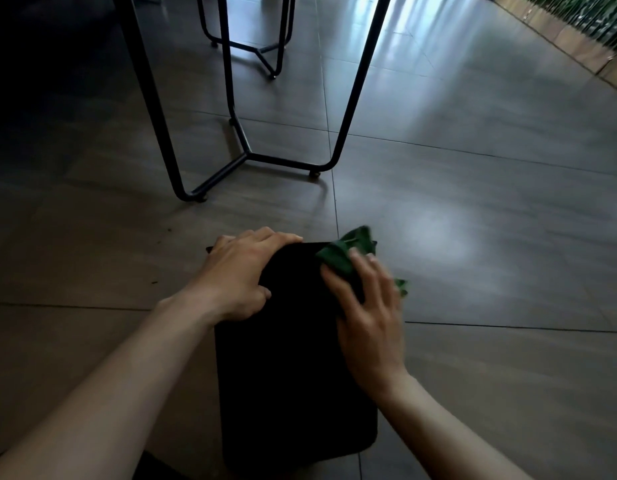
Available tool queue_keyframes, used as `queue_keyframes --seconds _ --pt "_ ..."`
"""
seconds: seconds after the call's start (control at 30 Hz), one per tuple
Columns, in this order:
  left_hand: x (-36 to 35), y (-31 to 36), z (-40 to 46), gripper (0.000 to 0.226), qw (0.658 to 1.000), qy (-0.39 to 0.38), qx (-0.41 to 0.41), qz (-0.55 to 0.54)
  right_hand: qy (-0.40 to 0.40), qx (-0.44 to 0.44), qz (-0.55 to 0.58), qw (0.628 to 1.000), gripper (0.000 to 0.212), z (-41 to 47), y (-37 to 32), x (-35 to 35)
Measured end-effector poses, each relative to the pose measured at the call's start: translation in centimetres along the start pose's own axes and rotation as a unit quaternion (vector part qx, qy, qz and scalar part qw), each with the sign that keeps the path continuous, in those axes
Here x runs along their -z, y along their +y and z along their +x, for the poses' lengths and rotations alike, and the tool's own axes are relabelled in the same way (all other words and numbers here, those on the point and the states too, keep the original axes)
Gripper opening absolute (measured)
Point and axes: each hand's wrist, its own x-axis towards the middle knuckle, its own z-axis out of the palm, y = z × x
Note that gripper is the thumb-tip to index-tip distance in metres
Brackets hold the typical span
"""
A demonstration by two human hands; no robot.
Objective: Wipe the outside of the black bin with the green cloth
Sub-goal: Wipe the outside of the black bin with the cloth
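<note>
Your left hand (236, 271) grips the bin (293, 368), fingers curled over its edge; right hand (367, 317) presses the cloth (345, 254) on, fingers spread.

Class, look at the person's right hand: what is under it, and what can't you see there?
Under the right hand lies the green cloth, pressed against the black bin near its far end. The bin surface beneath the cloth and palm is covered, so its state cannot be seen.
</note>
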Motion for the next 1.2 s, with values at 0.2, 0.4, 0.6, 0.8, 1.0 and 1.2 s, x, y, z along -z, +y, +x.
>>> queue_keyframes --seconds 0.2,0.4,0.6,0.8,1.0,1.2 --pt "-0.1 -0.1 0.2 0.095 1.0 0.007 0.019 -0.002 -0.153 0.317 -0.017 0.936 0.035 -10.0 -3.0 0.6" --pt "0.1 0.5 0.4 0.093 1.0 0.003 0.007 -0.015 -0.041 -0.009 0.018 0.999 0.051 -1.3 -0.3 1.4" --pt "0.2 0.9 0.4 0.092 1.0 0.01 0.017 -0.002 -0.134 0.052 0.018 0.989 0.054 -4.5 -4.1 1.7" --pt "0.2 1.2 0.3 0.09 1.0 0.01 0.016 -0.008 -0.408 -0.09 0.263 0.87 0.052 -1.9 -1.8 5.4" --pt "0.2 1.6 0.5 0.086 1.0 0.01 -0.008 -0.019 0.026 -0.247 0.137 0.959 0.036 4.9 1.1 5.2" --pt "0.0 0.8 0.4 0.089 1.0 0.012 0.013 -0.009 -0.066 0.013 0.024 0.997 0.052 -1.1 -1.5 1.2"
